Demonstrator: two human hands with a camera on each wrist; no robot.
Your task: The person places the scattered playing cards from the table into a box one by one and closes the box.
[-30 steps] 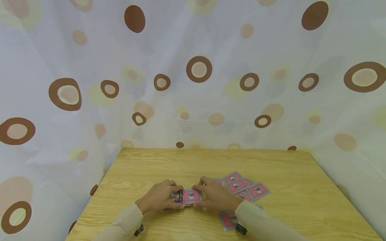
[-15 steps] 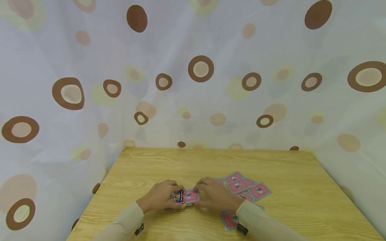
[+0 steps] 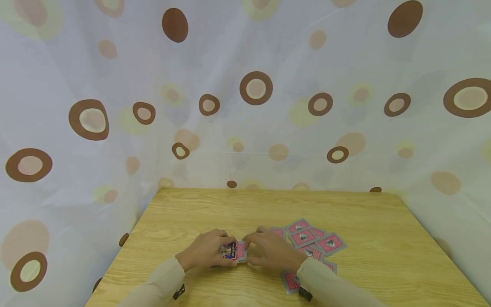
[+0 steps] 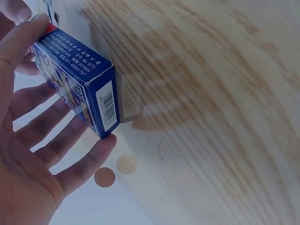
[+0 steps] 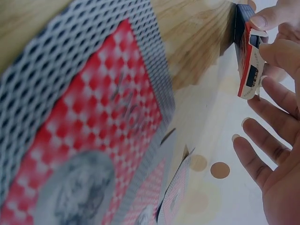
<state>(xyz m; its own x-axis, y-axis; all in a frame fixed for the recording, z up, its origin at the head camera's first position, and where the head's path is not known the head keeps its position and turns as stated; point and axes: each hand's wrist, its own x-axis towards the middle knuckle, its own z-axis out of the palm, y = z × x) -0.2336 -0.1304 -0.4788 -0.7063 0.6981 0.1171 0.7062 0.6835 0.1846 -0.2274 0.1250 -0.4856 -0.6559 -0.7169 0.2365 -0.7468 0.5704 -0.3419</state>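
In the head view my left hand point(image 3: 205, 249) grips a dark blue playing card box point(image 3: 229, 250) above the wooden table. The left wrist view shows the box point(image 4: 77, 77) with a barcode on its closed end and my thumb along its upper edge. From its right end sticks a short length of a stack of playing cards point(image 3: 241, 251), red-backed with grey borders. My right hand point(image 3: 272, 249) is at that end, its thumb and fingertips touching the cards' outer edge. In the right wrist view its fingers are extended beside a white flap point(image 5: 253, 72).
Several loose playing cards point(image 3: 330, 243) lie face down and overlapping on the wooden table point(image 3: 368, 264), right of and beneath my right forearm. A light curtain point(image 3: 245, 128) with brown and beige dots hangs around the table's back and sides.
The card stack has slid left into the box, so less of it shows. The right fingertips now sit at its end rather than along its sides. The left hand keeps its grip.
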